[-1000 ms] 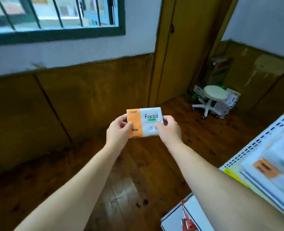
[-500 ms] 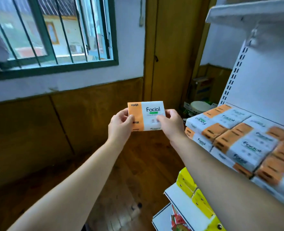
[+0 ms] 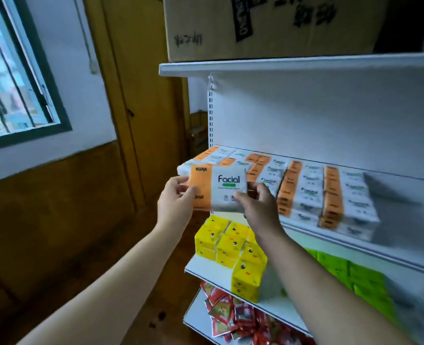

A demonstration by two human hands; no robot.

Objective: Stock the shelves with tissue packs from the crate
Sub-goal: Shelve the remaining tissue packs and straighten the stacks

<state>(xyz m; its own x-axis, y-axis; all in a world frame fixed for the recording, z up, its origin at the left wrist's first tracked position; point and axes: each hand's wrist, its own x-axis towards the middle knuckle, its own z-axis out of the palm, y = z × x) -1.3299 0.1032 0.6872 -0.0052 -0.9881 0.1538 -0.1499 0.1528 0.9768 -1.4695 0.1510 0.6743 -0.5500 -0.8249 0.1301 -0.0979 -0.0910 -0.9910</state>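
Head view is showing both hands holding one tissue pack (image 3: 218, 188) upright, its orange-and-white "Facial" face turned toward the camera, just in front of the left end of the middle shelf (image 3: 405, 215). The left hand (image 3: 176, 205) is gripping the orange end, fingers curled round its edge. The right hand (image 3: 255, 207) is pinching the white end between thumb and fingers. Matching packs (image 3: 305, 190) are lying in rows on that shelf behind it. Yellow packs (image 3: 231, 245) are sitting on the shelf below, green packs (image 3: 355, 275) beside them, red sachets (image 3: 231, 317) lower down. A cardboard box (image 3: 268, 26) is resting on the top shelf.
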